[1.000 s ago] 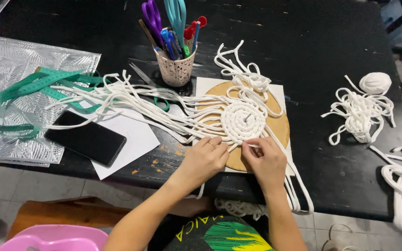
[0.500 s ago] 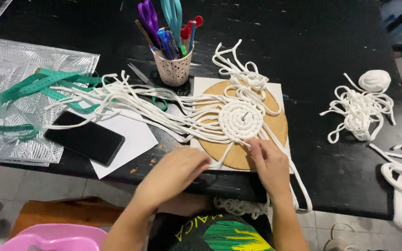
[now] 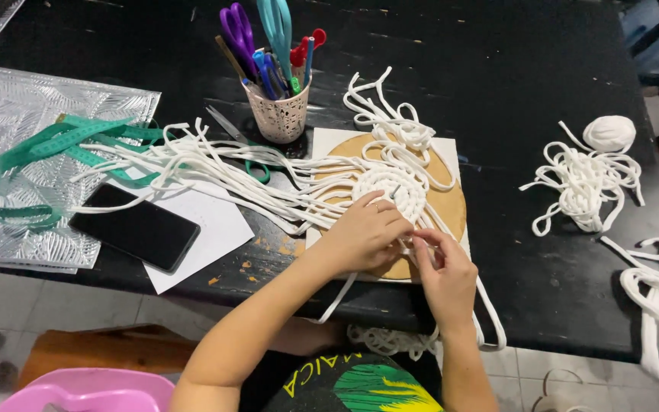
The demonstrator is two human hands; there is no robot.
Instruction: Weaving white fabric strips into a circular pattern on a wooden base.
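Note:
A round coil of woven white cord (image 3: 390, 187) lies on a brown cork disc (image 3: 451, 206) at the front of a black table (image 3: 497, 69). Many loose white strands (image 3: 215, 164) fan out from it to the left. My left hand (image 3: 364, 233) rests on the coil's near edge, its fingers pinching strands. Beside it my right hand (image 3: 444, 271) pinches a strand at the same spot, fingertips close to the left hand's. More cord hangs over the table's front edge.
A cup of scissors and pens (image 3: 278, 107) stands behind the coil. A dark phone (image 3: 135, 226) lies on white paper at the left, near a green tape (image 3: 32, 149) and silver sheet (image 3: 9, 130). White cord heaps (image 3: 589, 175) and a cord ball (image 3: 609, 132) lie at right.
My left hand had pulled back toward the table's edge and has now returned to the coil. My right hand has shifted a little and now meets it at the coil's near edge.

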